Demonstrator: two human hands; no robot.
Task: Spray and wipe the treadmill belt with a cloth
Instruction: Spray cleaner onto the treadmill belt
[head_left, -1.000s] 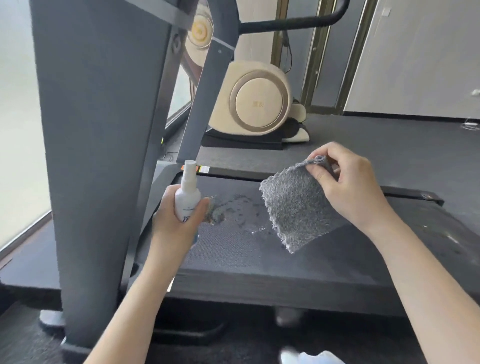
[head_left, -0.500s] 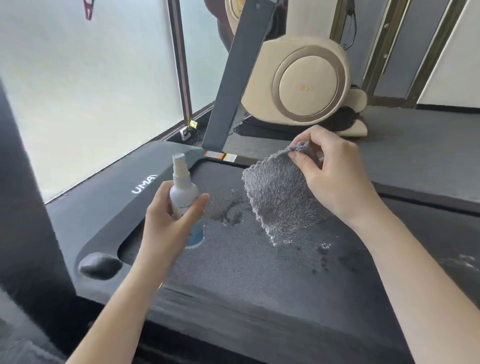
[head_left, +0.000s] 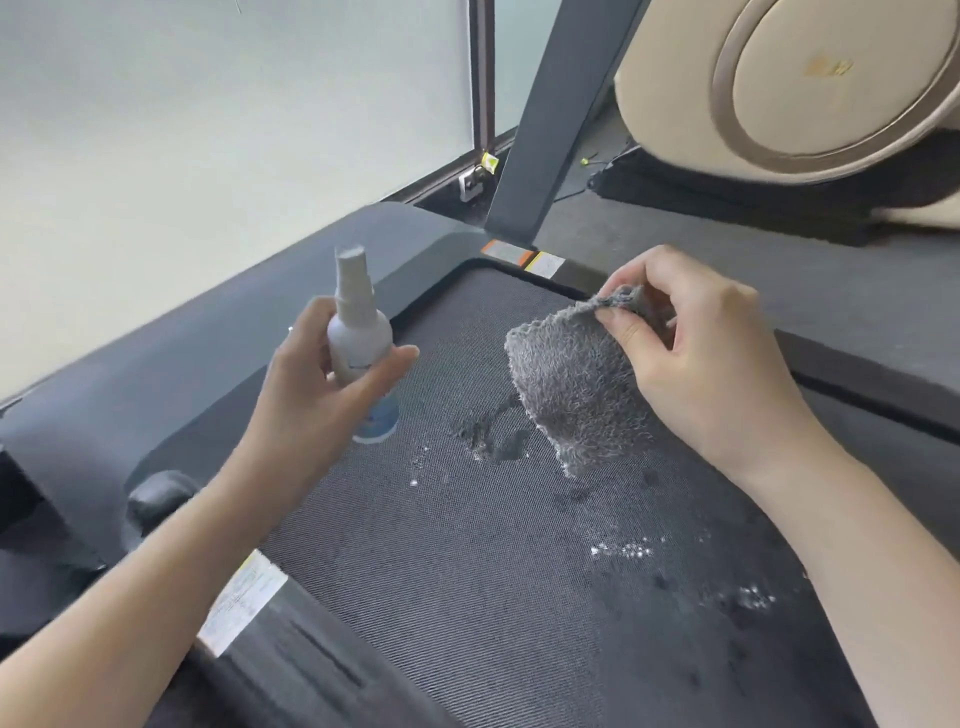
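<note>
Left hand (head_left: 317, 384): fingers curled round white spray bottle (head_left: 359, 343), held upright above treadmill belt (head_left: 467, 597). Right hand (head_left: 711, 358): thumb and fingers pinching top edge of grey cloth (head_left: 576, 389), which hangs over wet patches (head_left: 493, 436) on belt.

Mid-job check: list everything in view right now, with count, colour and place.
spray bottle: one, white with blue label, held over the belt's left edge
cloth: one, grey, hanging above the belt's middle
treadmill belt: one, dark grey, fills the lower frame
wet patches: several, dark with white droplets, on the belt below the cloth and further right
upright post: one, dark grey, top centre
warning sticker: one, orange and white, at the post's foot
label: one, white, near-left side rail
beige machine: one, top right
left hand: grips the spray bottle
right hand: pinches the cloth's top edge
</note>
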